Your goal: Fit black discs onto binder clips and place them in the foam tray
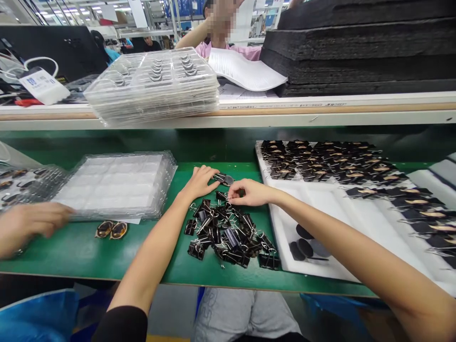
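My left hand [202, 182] rests low over the green bench, with a black binder clip [218, 177] between its thumb and fingers. Dark oval pieces [226, 180] show at that clip's far end. Just to the right, my right hand [249, 192] is closed in a pinch at the wire handle of another black binder clip [221, 195]; the exact grip is partly hidden by the fingers. Below both hands lies a loose pile of black binder clips [231, 237] with silver wire handles.
At right, a white foam tray [342, 204] holds rows of clipped pieces [320, 161] and loose black ovals [304, 247]. Clear plastic trays [114, 185] and brown lenses [111, 230] lie left, near a co-worker's hand [35, 223]. A shelf [249, 111] crosses above, bearing stacked trays [153, 88] and black foam [356, 57].
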The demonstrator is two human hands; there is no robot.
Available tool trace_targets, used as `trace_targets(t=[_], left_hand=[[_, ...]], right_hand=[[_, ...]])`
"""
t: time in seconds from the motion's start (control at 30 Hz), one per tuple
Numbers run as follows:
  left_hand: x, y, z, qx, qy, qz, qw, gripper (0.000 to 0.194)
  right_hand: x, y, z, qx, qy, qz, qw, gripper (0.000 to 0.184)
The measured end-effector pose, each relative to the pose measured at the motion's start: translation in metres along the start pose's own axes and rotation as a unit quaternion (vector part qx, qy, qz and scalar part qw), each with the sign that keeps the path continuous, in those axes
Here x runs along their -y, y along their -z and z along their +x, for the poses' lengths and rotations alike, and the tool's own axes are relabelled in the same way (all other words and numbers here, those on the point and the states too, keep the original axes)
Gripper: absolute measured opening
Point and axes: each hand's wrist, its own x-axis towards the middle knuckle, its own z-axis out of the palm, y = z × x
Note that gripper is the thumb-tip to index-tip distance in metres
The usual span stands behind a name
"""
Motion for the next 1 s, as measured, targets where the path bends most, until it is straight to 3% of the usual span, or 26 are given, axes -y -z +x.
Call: trace_targets(t=[0.17,0.37,0.5,0.63,0.77,0.87,1.0], left_hand=[[-0.001,0.000,0.000,-0.020,-0.004,0.041,0.999,0.029],[-0.002,0.000,0.000,-0.054,0.064,0.059,0.995,0.028],[0.000,-0.001,0.001,-0.057,0.096,0.030,0.993,0.024],[0.005,-0.004,0.004,-0.065,0.153,-0.010,0.986,0.021],[0.012,-0.004,0.006,-0.135,0.226,-0.056,0.963,0.021],[0.014,-0.001,0.007,-0.171,0.267,-0.089,0.944,0.019],[0.013,0.002,0.007,-0.179,0.273,-0.111,0.939,0.019]], right_hand=[[0.006,0.005,0.011,-0.084,-0.028,-0.073,0.993,0.041],[0.042,-0.013,0.031,-0.041,-0.110,-0.234,0.965,0.033],[0.059,-0.021,0.039,-0.005,-0.023,-0.302,0.953,0.018],[0.057,-0.019,0.042,-0.005,0.028,-0.401,0.916,0.022],[0.047,-0.007,0.045,0.006,0.057,-0.493,0.868,0.026],[0.035,0.015,0.046,0.014,0.090,-0.533,0.841,0.025],[0.010,0.053,0.042,0.030,0.101,-0.523,0.846,0.024]])
